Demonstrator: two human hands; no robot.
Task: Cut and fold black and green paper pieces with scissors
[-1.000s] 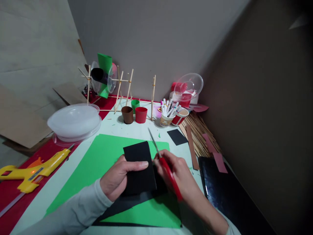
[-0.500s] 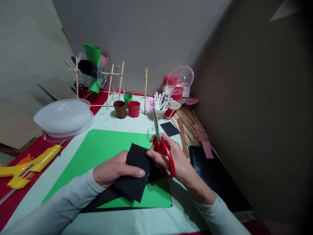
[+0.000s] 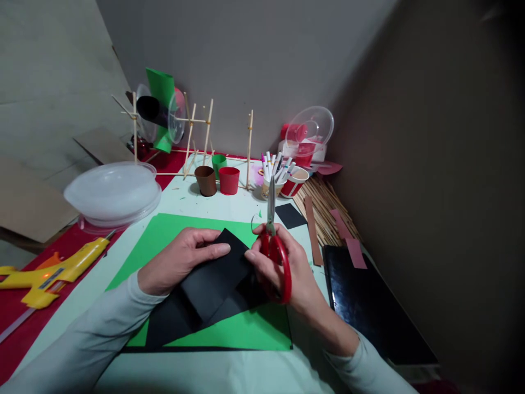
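My left hand [image 3: 174, 261] pinches a piece of black paper [image 3: 213, 279] at its top corner, thumb on top, over a green sheet [image 3: 172, 232]. My right hand [image 3: 283, 262] grips red-handled scissors [image 3: 275, 249], blades closed and pointing up and away. Its fingertips also touch the black paper's right edge. More black paper lies flat under the held piece, on the green sheet.
A yellow glue gun [image 3: 49, 273] lies at the left. Clear plastic lids [image 3: 112, 192] sit behind it. Brown, red and green cups [image 3: 217, 178], a stick frame [image 3: 192, 142], a marker cup [image 3: 274, 180], bamboo sticks [image 3: 328, 205] and a black folder [image 3: 369, 298] ring the work area.
My left hand has turned the black paper from flat and square to a tilted diamond. The scissors have swung from pointing forward-left to upright, blades closed.
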